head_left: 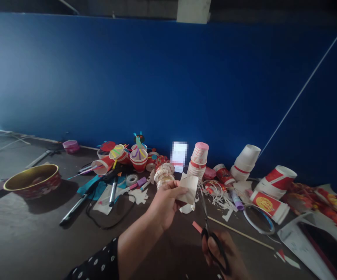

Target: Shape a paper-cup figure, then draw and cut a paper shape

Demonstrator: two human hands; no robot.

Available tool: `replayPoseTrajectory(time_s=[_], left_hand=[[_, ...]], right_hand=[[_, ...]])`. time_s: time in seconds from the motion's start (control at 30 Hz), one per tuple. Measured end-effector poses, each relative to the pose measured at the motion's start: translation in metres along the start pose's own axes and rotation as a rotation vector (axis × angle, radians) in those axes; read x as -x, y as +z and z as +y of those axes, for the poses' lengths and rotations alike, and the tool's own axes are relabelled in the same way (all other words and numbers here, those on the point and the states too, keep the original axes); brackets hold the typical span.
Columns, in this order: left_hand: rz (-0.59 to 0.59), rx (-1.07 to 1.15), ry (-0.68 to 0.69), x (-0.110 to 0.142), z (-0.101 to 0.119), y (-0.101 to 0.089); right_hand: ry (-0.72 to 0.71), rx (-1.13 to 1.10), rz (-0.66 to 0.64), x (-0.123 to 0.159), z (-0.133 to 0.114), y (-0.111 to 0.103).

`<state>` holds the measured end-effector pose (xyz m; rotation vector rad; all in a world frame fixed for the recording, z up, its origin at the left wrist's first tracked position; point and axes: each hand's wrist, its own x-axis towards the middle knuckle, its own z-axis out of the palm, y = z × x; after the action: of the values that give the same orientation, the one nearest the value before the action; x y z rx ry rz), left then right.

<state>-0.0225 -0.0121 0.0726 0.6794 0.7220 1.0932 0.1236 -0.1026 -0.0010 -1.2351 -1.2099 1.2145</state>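
Note:
My left hand (pixel 165 202) pinches a small cream-white piece of paper (pixel 189 187) between thumb and fingers, above the dark table. Below it to the right, my right hand (pixel 223 249) grips a pair of scissors (pixel 206 221) by the black handles. The blades point up and away, close to the paper's right edge; whether they touch it I cannot tell. A small pinkish-red strip (pixel 197 227) shows beside the scissors. Just behind the paper stands a stack of paper cups (pixel 198 161) with a pink top.
More cups (pixel 245 161) and white paper scraps (pixel 219 194) lie to the right, with a thin stick (pixel 240 232) and a dark phone (pixel 325 249). On the left are a gold-lined bowl (pixel 34 182), a marker (pixel 113 192) and decorated cups (pixel 139 159). A blue partition (pixel 156 77) rises behind.

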Motion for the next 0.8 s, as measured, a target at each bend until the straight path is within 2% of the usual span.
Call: replayPoseTrajectory(time_s=[0.13, 0.33, 0.43, 0.6, 0.8], left_hand=[[0.001, -0.044, -0.014, 0.0003, -0.0062, -0.0007], [-0.042, -0.119, -0.021, 0.0008, -0.0105, 0.0001], [-0.025, -0.110, -0.019, 0.0014, -0.0097, 0.0017], [-0.046, -0.079, 0.022, 0.0034, -0.0078, 0.0048], [-0.007, -0.219, 0.040, 0.0035, -0.0062, 0.0034]], right_hand=[[0.010, 0.029, 0.053, 0.0017, -0.0026, 0.0007], [-0.007, 0.036, 0.019, 0.0015, -0.0048, 0.0009], [0.010, 0.020, 0.045, 0.0020, -0.0031, 0.0013], [-0.005, 0.067, 0.017, 0.0012, -0.0013, -0.0008], [-0.018, 0.087, 0.016, 0.0013, -0.0040, -0.0011]])
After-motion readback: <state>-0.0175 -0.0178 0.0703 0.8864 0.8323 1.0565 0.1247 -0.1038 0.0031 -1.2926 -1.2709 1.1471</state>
